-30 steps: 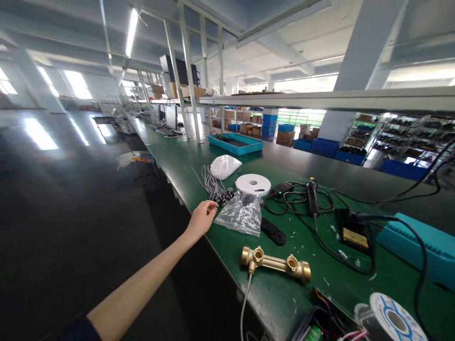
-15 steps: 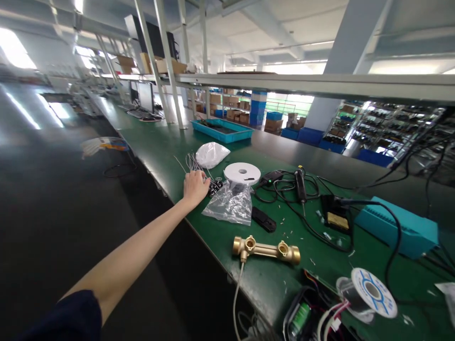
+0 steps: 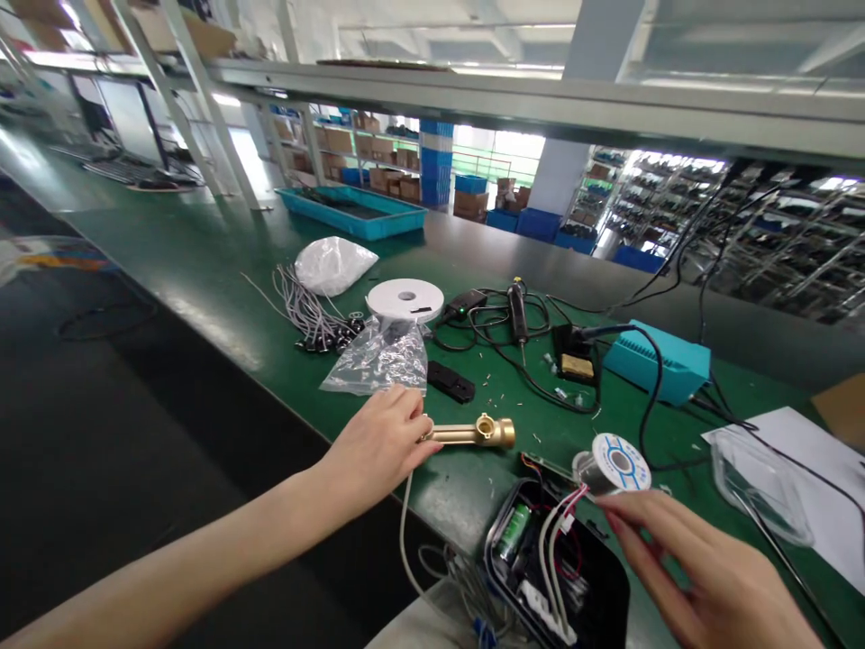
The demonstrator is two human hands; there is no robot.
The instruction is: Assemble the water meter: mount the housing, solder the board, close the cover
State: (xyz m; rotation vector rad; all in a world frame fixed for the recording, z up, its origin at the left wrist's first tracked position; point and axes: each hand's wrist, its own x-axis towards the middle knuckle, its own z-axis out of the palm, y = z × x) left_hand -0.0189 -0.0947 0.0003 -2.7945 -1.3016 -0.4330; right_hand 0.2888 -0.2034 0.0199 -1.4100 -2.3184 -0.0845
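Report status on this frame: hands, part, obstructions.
Left hand shut on brass fitting. Right hand open, beside solder spool and open black case. Plastic bag just behind fitting.

The left hand [image 3: 375, 442] is no longer on the grey wire bundle [image 3: 307, 315] at upper centre-left. It now sits at lower centre, on the brass fitting [image 3: 473, 434], with the fingers curled over the fitting's left end, which was fully exposed before.

The right hand [image 3: 709, 577], previously out of frame, now shows at lower right. Its fingers are spread, with the fingertips just beside the solder spool [image 3: 612, 461] and the open black housing [image 3: 554, 568].

The view has swung right and down. The ceiling lamps have left the frame. A white sheet [image 3: 804, 451] and a clear bag [image 3: 757, 482] have come into view at the right edge.
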